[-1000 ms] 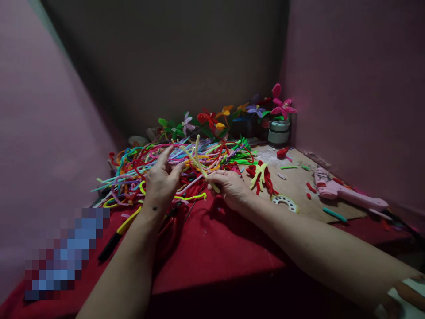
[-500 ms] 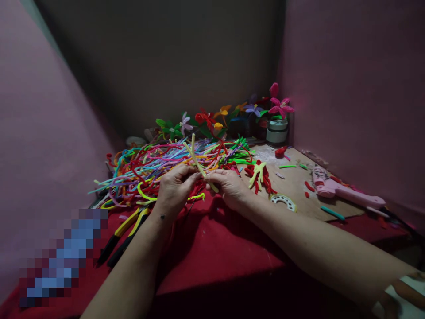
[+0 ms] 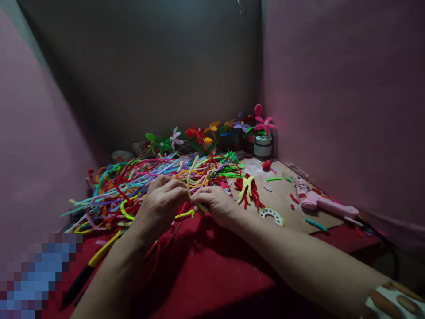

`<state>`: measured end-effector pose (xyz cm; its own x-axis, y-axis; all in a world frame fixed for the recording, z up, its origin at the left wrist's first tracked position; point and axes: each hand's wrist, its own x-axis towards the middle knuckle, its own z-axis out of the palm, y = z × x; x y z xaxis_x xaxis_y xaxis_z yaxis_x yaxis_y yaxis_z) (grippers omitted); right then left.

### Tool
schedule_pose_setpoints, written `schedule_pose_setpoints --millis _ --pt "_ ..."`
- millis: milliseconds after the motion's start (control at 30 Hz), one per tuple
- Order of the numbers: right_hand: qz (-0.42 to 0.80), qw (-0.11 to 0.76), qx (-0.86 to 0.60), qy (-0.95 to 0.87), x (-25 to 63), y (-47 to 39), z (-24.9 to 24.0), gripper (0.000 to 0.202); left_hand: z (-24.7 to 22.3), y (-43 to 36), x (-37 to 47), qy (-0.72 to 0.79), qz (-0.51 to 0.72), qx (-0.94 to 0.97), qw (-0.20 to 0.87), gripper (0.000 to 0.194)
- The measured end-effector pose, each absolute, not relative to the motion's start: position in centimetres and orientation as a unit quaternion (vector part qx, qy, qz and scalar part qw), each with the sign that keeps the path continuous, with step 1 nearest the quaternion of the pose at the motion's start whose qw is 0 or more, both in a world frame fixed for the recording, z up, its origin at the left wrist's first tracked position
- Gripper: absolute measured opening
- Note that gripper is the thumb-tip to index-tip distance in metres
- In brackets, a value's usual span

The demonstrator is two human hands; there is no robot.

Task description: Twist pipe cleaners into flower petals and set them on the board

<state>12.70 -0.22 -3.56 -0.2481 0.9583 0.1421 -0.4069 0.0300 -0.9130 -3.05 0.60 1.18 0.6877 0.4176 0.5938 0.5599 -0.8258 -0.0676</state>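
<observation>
Saw fuzzy stick (image 3: 189, 179), pale yellow. Big pile (image 3: 156, 166) was all mixed: red, pink, purple, blue, green, orange, bright yellow. Cloth (image 3: 215, 261) looked deep red. Board (image 3: 285, 192) was light brown. Tool with cord (image 3: 335, 205) was pink. Ring (image 3: 265, 213) was white with dark spots, yellow edge. Long handle (image 3: 96, 257) was yellow and black. Sleeve (image 3: 387, 302) was white with brown patches. Right wall (image 3: 338, 97) looked dusky pink, back wall (image 3: 149, 75) dark grey.

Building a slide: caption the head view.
Left hand and right hand hold a pale yellow fuzzy stem near heaped multicoloured fuzzy stems.
</observation>
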Motion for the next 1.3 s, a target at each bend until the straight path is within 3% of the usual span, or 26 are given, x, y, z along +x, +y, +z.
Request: schedule_pose_setpoints --millis 133,233,400,500,567,667,800,967,1100,1300 --pt "0.626 0.514 -0.297 -0.506 12.8 -0.5 -2.9 0.006 1.8 0.1 -3.3 -0.301 -0.265 -0.916 0.023 0.017" --pt "0.568 0.499 -0.313 -0.575 12.7 -1.1 -2.6 0.008 2.1 -0.1 -3.7 -0.378 -0.236 -0.883 -0.147 0.021" --pt "0.240 0.523 -0.340 -0.744 12.3 -2.1 -2.9 0.016 1.5 0.3 -3.7 -0.464 -0.244 -0.718 -0.458 0.020" --pt "0.061 0.526 -0.326 -0.783 12.3 -2.1 -3.4 0.016 0.8 0.6 -3.2 -0.438 -0.289 -0.634 -0.568 0.018" --pt "0.023 0.541 -0.318 -0.778 12.4 -2.0 -3.4 0.016 0.6 0.6 -2.9 -0.412 -0.305 -0.606 -0.608 0.018" --pt "0.076 0.591 -0.319 -0.737 12.4 -2.2 -3.0 0.015 1.1 0.0 -2.6 -0.410 -0.359 -0.614 -0.571 0.017" --pt "0.275 0.622 -0.318 -0.661 12.3 -2.4 -2.4 0.013 2.2 -0.7 -3.0 -0.388 -0.466 -0.692 -0.393 0.018" --pt "0.518 0.590 -0.253 -0.565 12.2 -2.5 -1.9 0.016 2.6 -0.5 -3.6 -0.313 -0.442 -0.786 -0.299 0.011" --pt "0.604 0.552 -0.201 -0.539 12.4 -2.4 -1.7 0.012 2.7 -0.8 -3.8 -0.317 -0.431 -0.798 -0.277 0.007" --pt "0.692 0.518 -0.168 -0.474 12.3 -2.1 -1.9 0.007 3.3 -1.9 -3.7 -0.344 -0.357 -0.806 -0.324 0.010"
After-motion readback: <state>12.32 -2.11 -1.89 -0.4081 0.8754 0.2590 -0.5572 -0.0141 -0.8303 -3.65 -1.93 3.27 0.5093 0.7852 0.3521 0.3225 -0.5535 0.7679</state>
